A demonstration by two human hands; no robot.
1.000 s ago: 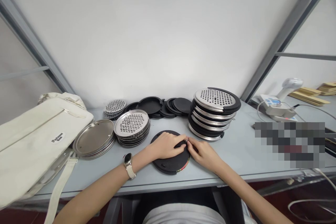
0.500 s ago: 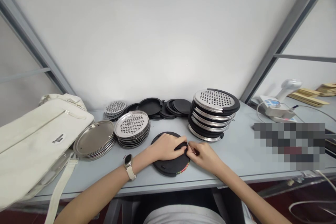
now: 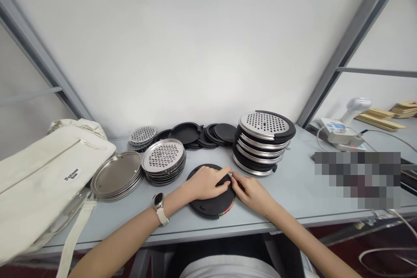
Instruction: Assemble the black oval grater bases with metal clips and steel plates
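A round black disc (image 3: 212, 207) lies flat on the table in front of me, with a strip of red and yellow showing along its right edge. My left hand (image 3: 208, 183) rests over it, palm down, the index finger and thumb bent toward its right rim. At that rim a small silver metal piece (image 3: 230, 175) shows between my two hands. My right hand (image 3: 250, 190) has its fingertips closed at this piece, and its other fingers are curled. Exactly how the piece is attached is hidden by my fingers.
Behind the disc on the right stands a tall stack of perforated metal plates with black rims (image 3: 264, 127). Perforated graters (image 3: 163, 156), plain metal plates (image 3: 120, 173) and a white bag (image 3: 55, 173) are at left. Black round covers (image 3: 186, 134) lie along the wall; a scanner (image 3: 356, 108) stands right.
My right fingertips have shifted slightly up and left at the rim, and more of the silver piece shows. The left hand and the disc stay in place.
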